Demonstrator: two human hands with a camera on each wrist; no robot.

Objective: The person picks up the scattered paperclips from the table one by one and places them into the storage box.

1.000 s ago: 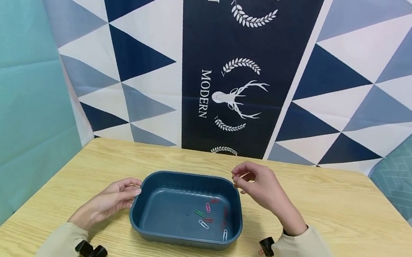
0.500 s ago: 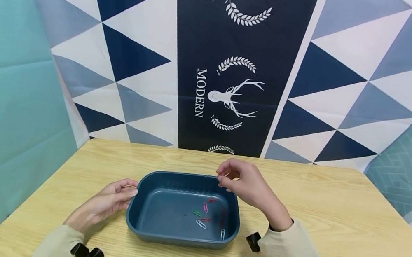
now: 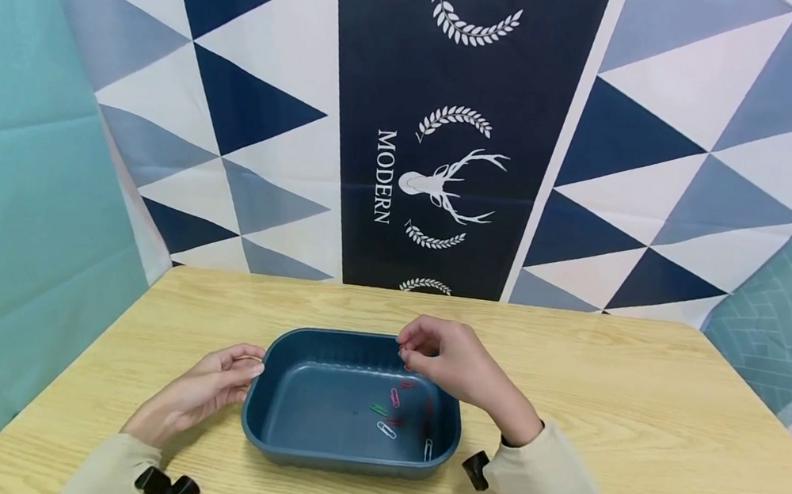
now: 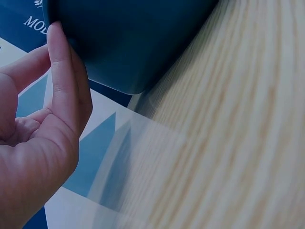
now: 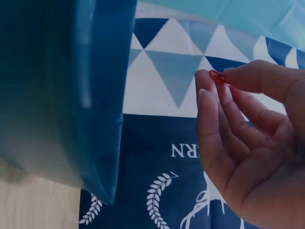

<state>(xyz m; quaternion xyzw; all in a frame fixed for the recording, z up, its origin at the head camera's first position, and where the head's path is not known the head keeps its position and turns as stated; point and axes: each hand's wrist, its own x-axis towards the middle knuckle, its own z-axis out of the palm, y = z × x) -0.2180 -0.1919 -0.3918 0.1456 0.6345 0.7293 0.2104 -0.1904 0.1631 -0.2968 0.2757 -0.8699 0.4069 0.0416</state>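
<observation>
My right hand (image 3: 453, 360) is above the back right part of a dark blue plastic basin (image 3: 307, 455). Between thumb and fingertips it pinches a red paper clip (image 5: 218, 76), seen best in the right wrist view; the head view mostly hides it. My left hand (image 3: 206, 388) holds the basin's left rim, its thumb at the edge and its fingers along the outer wall (image 4: 128, 52). On the basin floor, towards the right, lie a pink paper clip (image 3: 395, 397), a green paper clip (image 3: 377, 409), a white paper clip (image 3: 386, 431), another white one and several red ones, partly in shadow.
The basin stands on a light wooden table (image 3: 602, 410). Behind the table's far edge hangs a patterned cloth (image 3: 279, 124), and a teal sheet (image 3: 29, 188) hangs at the left. Both wrists carry black camera mounts (image 3: 168, 489).
My right hand has moved left with the red paper clip, from the basin's back right corner to above its inside. The left hand stays at the rim. The head view has shifted slightly.
</observation>
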